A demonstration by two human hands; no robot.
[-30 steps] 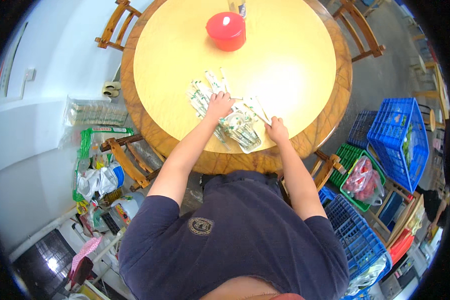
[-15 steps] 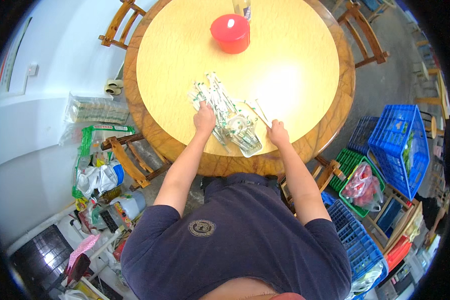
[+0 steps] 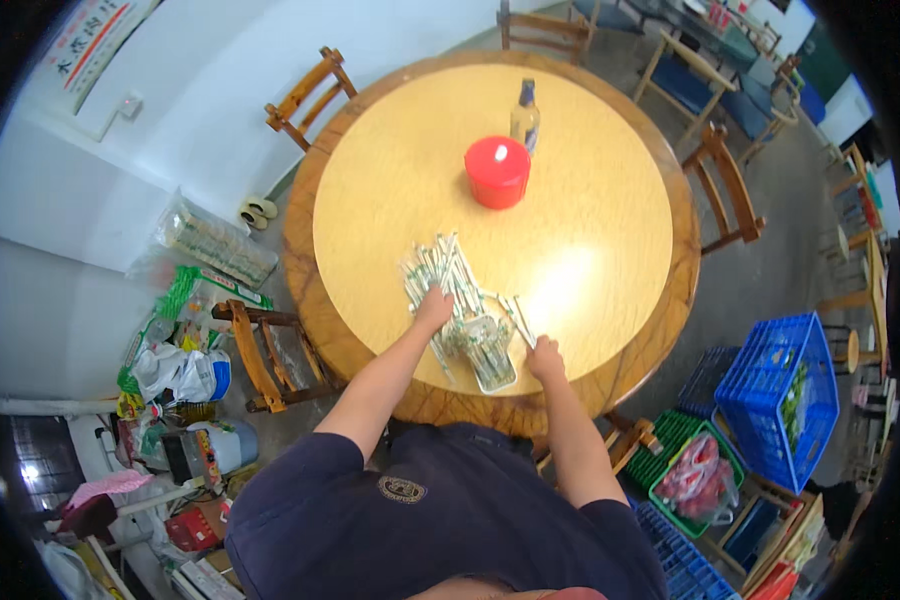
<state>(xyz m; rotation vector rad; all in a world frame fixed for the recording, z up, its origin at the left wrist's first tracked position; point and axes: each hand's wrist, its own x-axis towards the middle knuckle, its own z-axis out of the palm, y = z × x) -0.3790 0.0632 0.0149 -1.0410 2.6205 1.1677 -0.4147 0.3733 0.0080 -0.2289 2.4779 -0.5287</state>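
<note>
So my right hand (image 3: 545, 358) is gripping some thin sticks (image 3: 521, 322) just right of the white-rimmed tray (image 3: 498, 388), my left hand (image 3: 435, 308) is touching the loose pile (image 3: 432, 264) left of it, can't tell if grasping, and a hasty sweep could be scattering everything.
</note>
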